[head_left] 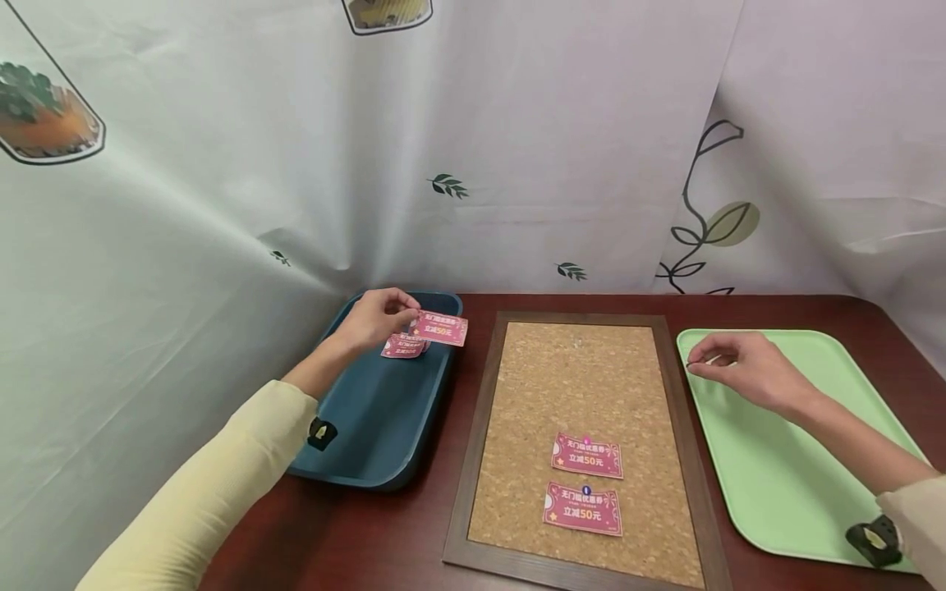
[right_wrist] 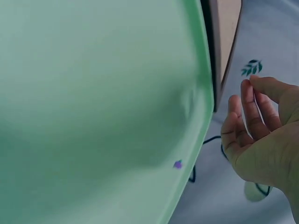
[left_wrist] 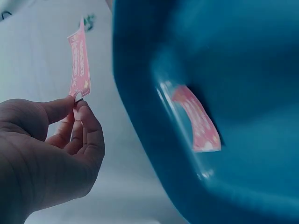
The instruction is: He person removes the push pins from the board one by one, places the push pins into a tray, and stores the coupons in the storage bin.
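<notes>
While pinching a coupon (head_left: 447, 328) in left hand (head_left: 378, 318) at ten o'clock, had two pinned coupons (head_left: 586, 464) at corkboard's (head_left: 576, 377) six, spares (head_left: 401, 348) seemingly left in blue tray (head_left: 369, 419); held right hand (head_left: 754, 371) pinched, unclear whether empty.

The left hand (left_wrist: 51, 151) pinches a pink printed slip (left_wrist: 79, 65) by one end with its fingers (left_wrist: 93, 133). Just beside it, more pink paper (left_wrist: 201, 121) lies curved inside a blue tray (left_wrist: 128, 84), near the wall. Behind the hand shows a pale backdrop (left_wrist: 126, 182) with a green leaf print (left_wrist: 90, 22).
</notes>
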`<move>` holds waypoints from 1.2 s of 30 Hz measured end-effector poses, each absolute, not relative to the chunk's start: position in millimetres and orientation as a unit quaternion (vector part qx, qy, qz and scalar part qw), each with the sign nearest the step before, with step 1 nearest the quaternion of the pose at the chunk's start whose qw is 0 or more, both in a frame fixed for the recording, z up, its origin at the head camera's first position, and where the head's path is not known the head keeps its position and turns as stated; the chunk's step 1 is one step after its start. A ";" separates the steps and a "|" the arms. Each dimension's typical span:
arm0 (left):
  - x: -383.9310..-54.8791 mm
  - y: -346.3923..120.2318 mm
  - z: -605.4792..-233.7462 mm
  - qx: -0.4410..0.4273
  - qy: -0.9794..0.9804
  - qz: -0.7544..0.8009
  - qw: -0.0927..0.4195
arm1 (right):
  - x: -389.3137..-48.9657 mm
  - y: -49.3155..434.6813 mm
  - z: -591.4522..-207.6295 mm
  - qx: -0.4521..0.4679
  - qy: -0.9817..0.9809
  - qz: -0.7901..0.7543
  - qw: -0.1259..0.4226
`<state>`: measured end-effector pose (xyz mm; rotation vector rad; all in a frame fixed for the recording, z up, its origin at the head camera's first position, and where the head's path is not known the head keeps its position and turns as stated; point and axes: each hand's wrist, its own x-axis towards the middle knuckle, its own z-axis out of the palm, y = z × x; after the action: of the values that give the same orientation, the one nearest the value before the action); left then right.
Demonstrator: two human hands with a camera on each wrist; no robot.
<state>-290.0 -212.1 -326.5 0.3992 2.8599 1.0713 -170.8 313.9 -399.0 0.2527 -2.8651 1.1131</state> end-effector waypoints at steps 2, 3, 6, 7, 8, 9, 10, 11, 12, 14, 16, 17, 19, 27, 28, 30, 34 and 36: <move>-293.8 -219.2 -329.3 0.117 0.932 0.342 0.034 | -170.9 320.5 -401.9 0.074 -0.930 0.359 0.029; -295.4 -222.6 -330.9 0.111 0.934 0.339 0.034 | -170.9 323.6 -403.2 0.071 -0.930 0.359 0.028; -299.8 -232.6 -335.6 0.094 0.940 0.326 0.031 | -170.5 332.5 -406.9 0.065 -0.932 0.355 0.030; -301.0 -235.9 -337.1 0.090 0.942 0.321 0.030 | -170.1 335.4 -408.0 0.063 -0.932 0.356 0.032; -302.3 -239.3 -338.8 0.086 0.944 0.318 0.029 | -169.8 338.2 -409.1 0.061 -0.932 0.354 0.033; -303.6 -242.7 -340.6 0.083 0.945 0.315 0.029 | -169.3 341.1 -410.1 0.060 -0.933 0.354 0.035; -304.8 -245.9 -342.2 0.082 0.946 0.313 0.030 | -168.9 344.0 -411.3 0.058 -0.933 0.354 0.037; -305.9 -249.1 -343.7 0.079 0.946 0.312 0.033 | -168.6 347.0 -412.5 0.056 -0.933 0.354 0.038; -306.8 -251.9 -345.0 0.078 0.947 0.310 0.035 | -168.3 350.3 -413.6 0.055 -0.933 0.353 0.039; -308.5 -256.6 -347.9 0.075 0.948 0.307 0.039 | -167.7 356.3 -416.2 0.049 -0.935 0.350 0.039; -310.1 -260.5 -351.4 0.072 0.949 0.303 0.043 | -166.8 361.8 -419.2 0.044 -0.935 0.349 0.041; -311.3 -262.2 -353.6 0.068 0.950 0.302 0.045 | -166.1 364.2 -420.6 0.041 -0.935 0.349 0.041; -313.6 -264.8 -357.9 0.063 0.950 0.301 0.050 | -165.1 368.8 -423.0 0.038 -0.935 0.349 0.043; -320.3 -271.8 -367.3 0.050 0.950 0.299 0.076 | -162.3 384.6 -430.1 0.022 -0.935 0.351 0.037; -320.9 -272.3 -368.4 0.049 0.950 0.297 0.079 | -162.0 386.2 -430.9 0.019 -0.935 0.351 0.036; -322.1 -272.8 -370.9 0.045 0.951 0.296 0.083 | -161.4 388.9 -432.4 0.015 -0.935 0.351 0.038; -324.5 -272.9 -376.7 0.032 0.949 0.300 0.089 | -160.2 392.6 -434.7 0.010 -0.934 0.354 0.042; -326.3 -273.1 -379.8 0.026 0.949 0.301 0.092 | -159.6 393.7 -435.0 0.009 -0.934 0.355 0.041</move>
<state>-326.3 -273.1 -379.8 0.0777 2.8180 0.8952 -159.6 393.7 -435.0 0.0280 -2.8592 1.0863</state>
